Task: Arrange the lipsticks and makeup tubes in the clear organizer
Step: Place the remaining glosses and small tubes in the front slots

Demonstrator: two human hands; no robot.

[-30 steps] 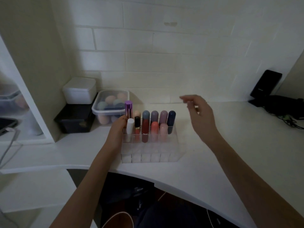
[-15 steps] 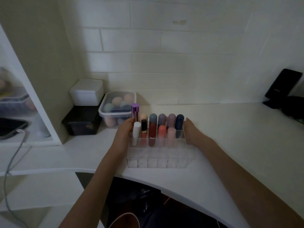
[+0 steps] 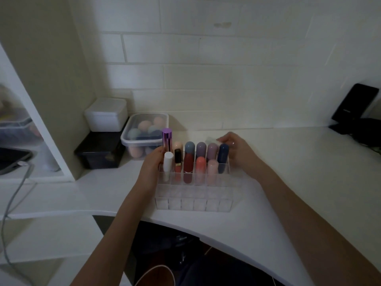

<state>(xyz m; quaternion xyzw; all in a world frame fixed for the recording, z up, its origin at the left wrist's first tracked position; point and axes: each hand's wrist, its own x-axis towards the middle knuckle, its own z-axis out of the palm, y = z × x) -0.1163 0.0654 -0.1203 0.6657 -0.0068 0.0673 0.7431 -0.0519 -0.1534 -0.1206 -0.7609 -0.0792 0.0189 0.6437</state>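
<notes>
Your white counter [image 3: 309,182] fills the lower and right parts of the frame, curving in toward you at the bottom, with a white tiled wall [image 3: 206,69] behind it. At centre sits the clear organizer [image 3: 193,201], a grid of small compartments: the front rows look empty, the two back rows hold upright tubes. Your left hand [image 3: 149,170] presses against the organizer's left side, fingers curled near the purple metallic tube [image 3: 167,138] and the white tube [image 3: 168,164]; whether it grips the wall or only rests on it, you cannot tell. Your right hand [image 3: 239,151] sits at the back right corner, just beside the navy tube [image 3: 223,155], fingers loosely bent with a small clear scrap blurred at the fingertips; whether it is pinched is unclear. The two hands are apart, one on each side of the organizer. Left of centre, a lidded clear tub of makeup sponges [image 3: 144,133] stands against the wall, beside a white box [image 3: 106,114] stacked on a black box [image 3: 99,151]. In the back rows you also have grey-blue, mauve, coral and pale pink tubes.
</notes>
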